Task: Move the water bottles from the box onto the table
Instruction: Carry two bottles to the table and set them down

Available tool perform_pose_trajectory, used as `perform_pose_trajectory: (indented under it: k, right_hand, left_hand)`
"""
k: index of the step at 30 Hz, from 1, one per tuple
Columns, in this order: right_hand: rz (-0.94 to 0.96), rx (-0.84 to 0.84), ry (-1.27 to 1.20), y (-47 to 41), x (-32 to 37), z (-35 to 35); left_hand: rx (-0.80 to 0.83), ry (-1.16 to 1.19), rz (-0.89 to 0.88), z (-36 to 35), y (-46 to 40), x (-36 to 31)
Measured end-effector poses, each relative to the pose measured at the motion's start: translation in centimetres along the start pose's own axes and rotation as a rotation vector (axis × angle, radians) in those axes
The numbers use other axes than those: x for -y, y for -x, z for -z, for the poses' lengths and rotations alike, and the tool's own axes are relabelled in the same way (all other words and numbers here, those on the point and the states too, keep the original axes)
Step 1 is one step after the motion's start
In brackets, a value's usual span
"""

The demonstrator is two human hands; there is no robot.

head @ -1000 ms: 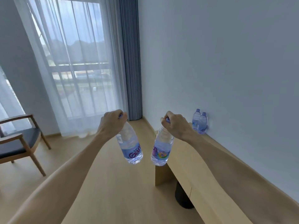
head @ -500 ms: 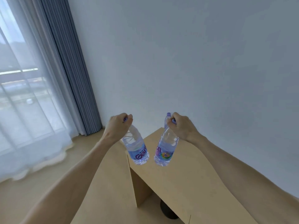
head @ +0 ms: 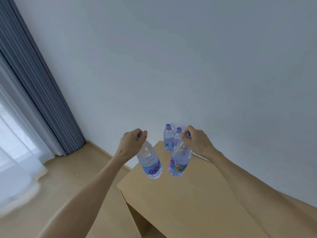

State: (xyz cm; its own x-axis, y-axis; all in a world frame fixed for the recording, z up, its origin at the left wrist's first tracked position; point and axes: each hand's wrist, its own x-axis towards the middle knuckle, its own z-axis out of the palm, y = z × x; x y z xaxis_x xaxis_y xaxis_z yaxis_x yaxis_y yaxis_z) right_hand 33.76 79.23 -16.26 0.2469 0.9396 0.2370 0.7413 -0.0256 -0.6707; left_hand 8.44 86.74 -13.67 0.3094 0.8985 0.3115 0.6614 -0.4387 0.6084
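My left hand grips the purple cap of a clear water bottle, which hangs tilted above the near-left corner of the light wooden table. In my right hand a second water bottle is held by its cap and hangs over the table top beside the first. Two more water bottles with purple caps stand upright together at the table's far end against the wall. The box is out of view.
A pale wall runs along the table's far side. Grey curtains and a sheer white curtain hang at the left. Wooden floor lies left of the table.
The view has swung right and closer to the table. Both hands have carried their bottles over the table top, and the two standing bottles have come back into view.
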Motion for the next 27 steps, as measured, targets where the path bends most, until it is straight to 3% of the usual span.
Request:
perform_pose_trajectory:
  k: [13, 27]
  right_hand:
    - [-0.327, -0.134, 0.165, -4.8, -8.5, -0.3]
    - [-0.49, -0.164, 0.224, -4.8, -15.0, 0.0]
  left_hand:
    - [0.423, 0.108, -0.334, -13.7, -13.3, 0.9]
    - [0.745, 0.071, -0.37, -25.2, -17.8, -1.4]
